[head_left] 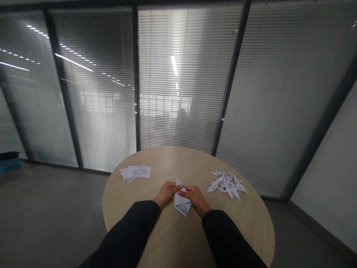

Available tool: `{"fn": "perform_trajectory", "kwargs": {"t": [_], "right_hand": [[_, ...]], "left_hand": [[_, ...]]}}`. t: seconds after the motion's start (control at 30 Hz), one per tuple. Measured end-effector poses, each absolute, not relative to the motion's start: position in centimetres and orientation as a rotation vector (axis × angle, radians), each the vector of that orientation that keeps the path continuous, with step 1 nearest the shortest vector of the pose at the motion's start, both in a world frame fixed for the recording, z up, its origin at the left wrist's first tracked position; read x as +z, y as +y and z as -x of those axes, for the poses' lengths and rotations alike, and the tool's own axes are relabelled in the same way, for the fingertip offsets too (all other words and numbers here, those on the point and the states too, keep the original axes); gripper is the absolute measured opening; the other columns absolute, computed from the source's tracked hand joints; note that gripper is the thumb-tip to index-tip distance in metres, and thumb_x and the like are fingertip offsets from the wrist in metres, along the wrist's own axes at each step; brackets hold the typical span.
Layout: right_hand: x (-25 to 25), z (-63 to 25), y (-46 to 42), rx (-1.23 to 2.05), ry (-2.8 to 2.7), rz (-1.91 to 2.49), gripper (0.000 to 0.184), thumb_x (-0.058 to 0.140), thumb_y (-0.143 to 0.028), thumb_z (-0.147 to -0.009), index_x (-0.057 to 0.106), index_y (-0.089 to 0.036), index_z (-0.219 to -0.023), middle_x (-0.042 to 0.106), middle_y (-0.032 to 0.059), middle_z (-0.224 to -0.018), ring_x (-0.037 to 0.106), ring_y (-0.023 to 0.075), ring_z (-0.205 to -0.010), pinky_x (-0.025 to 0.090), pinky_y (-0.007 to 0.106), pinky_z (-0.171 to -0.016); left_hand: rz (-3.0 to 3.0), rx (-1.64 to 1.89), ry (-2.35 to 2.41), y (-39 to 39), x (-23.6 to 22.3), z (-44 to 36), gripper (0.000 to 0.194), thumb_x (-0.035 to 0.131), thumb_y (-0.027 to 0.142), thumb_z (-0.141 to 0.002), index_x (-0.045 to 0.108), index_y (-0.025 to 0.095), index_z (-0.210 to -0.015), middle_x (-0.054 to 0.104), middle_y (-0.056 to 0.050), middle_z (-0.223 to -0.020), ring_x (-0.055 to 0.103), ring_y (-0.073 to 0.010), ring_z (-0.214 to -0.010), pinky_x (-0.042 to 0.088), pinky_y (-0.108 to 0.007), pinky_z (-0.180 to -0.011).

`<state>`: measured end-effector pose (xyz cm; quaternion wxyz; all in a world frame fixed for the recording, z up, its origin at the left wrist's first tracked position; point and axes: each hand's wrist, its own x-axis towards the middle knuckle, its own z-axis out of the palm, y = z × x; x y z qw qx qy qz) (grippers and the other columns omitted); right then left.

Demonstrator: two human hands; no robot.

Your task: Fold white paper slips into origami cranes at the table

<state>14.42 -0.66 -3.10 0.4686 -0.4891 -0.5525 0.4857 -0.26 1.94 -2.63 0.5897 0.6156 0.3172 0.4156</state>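
Observation:
A partly folded sheet of white paper [182, 204] with printed text on its lower flap is between my two hands, over the middle of the round table. My left hand [167, 191] pinches it near the upper left edge. From the other side, my right hand [195, 196] closes on it, the thumb lying across its face. One pointed corner sticks up above the fingertips. The fingers under the paper are hidden.
The wooden table [173, 156] carries a loose stack of printed paper sheets [139, 172] at the left. Several folded white paper figures [227, 183] lie heaped at the right. Behind stands a glass partition with blinds [184, 74]. A blue bin [9, 162] is far left.

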Motion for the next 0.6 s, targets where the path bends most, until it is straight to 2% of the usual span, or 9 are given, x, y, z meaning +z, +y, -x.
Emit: {"fn": "perform_trajectory", "kwargs": {"t": [0.17,0.3,0.47,0.53,0.6], "right_hand": [[-3.3,-14.4,-0.5,1.194,-1.389,1.213,0.042,0.076,-0.049,-0.052,0.070,-0.010,-0.067,0.064,0.0020,-0.057,0.058,0.0168,-0.054,0.039,0.026,-0.054],[-3.0,-14.4,-0.7,1.215,-1.374,1.241,0.047,0.067,-0.057,-0.060,0.069,-0.011,-0.068,0.064,0.0029,-0.058,0.060,0.0191,-0.057,0.044,0.028,-0.055],[-2.4,-14.6,-0.7,0.775,-1.447,1.364,0.046,0.058,-0.059,-0.068,0.063,-0.014,-0.059,0.061,0.0028,-0.054,0.056,0.0169,-0.054,0.043,0.027,-0.052],[-2.2,-14.7,-0.6,0.699,-1.433,1.315,0.042,0.061,-0.057,-0.067,0.065,-0.015,-0.067,0.064,0.0040,-0.060,0.058,0.0174,-0.058,0.045,0.027,-0.055],[-2.1,-14.7,-0.6,0.749,-1.416,1.200,0.042,0.065,-0.055,-0.065,0.068,-0.015,-0.079,0.069,0.0071,-0.074,0.062,0.0203,-0.070,0.048,0.029,-0.064]], "left_hand": [[-1.458,1.021,0.808,2.6,-2.7,0.4,0.048,0.071,0.055,-0.058,0.071,0.008,-0.067,0.064,-0.006,-0.055,0.052,-0.0124,-0.047,0.037,-0.023,-0.050],[-1.425,1.086,0.820,3.0,-2.8,0.6,0.051,0.071,0.058,-0.055,0.069,0.007,-0.062,0.062,-0.006,-0.052,0.051,-0.0120,-0.046,0.034,-0.023,-0.048],[-1.436,1.028,0.828,3.0,-2.8,0.8,0.053,0.070,0.060,-0.054,0.068,0.007,-0.061,0.063,-0.008,-0.056,0.053,-0.0136,-0.049,0.037,-0.024,-0.051],[-1.483,0.951,0.833,2.7,-2.6,0.7,0.052,0.070,0.060,-0.054,0.067,0.008,-0.058,0.062,-0.006,-0.054,0.051,-0.0124,-0.048,0.035,-0.024,-0.050],[-1.532,0.869,0.836,2.3,-2.4,0.7,0.050,0.070,0.059,-0.054,0.065,0.009,-0.055,0.058,-0.003,-0.050,0.047,-0.0103,-0.046,0.033,-0.023,-0.049]]}}
